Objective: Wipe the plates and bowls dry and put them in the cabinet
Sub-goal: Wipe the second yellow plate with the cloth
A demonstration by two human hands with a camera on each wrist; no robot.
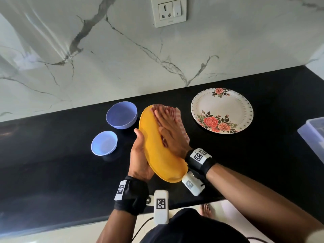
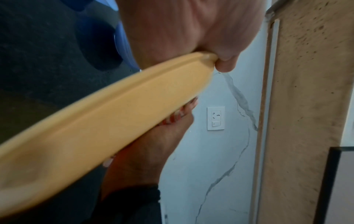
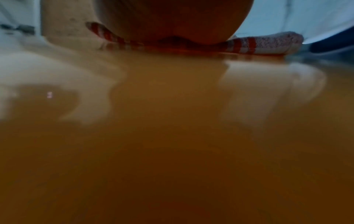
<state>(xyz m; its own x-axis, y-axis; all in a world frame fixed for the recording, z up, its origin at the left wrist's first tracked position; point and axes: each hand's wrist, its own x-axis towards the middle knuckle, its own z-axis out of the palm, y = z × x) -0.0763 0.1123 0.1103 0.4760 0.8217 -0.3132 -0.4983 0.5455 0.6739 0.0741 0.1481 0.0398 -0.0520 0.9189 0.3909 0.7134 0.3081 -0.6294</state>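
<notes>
A yellow plate (image 1: 157,155) is held tilted above the black counter (image 1: 52,155). My left hand (image 1: 140,155) grips its left rim, thumb on the edge, fingers behind it. The left wrist view shows the plate's rim (image 2: 107,115) pinched under the thumb. My right hand (image 1: 170,130) lies flat, fingers straight, pressing a red-and-white striped cloth (image 1: 175,111) onto the plate's face. In the right wrist view the cloth (image 3: 264,44) shows under the palm on the yellow plate (image 3: 172,136). Two blue bowls, a larger (image 1: 121,114) and a smaller (image 1: 104,142), sit at the left. A floral plate (image 1: 221,110) lies at the right.
A marble wall (image 1: 122,58) with a socket and switch (image 1: 168,12) backs the counter. A translucent container (image 1: 313,135) stands at the counter's right edge. The counter's front edge runs just before my body.
</notes>
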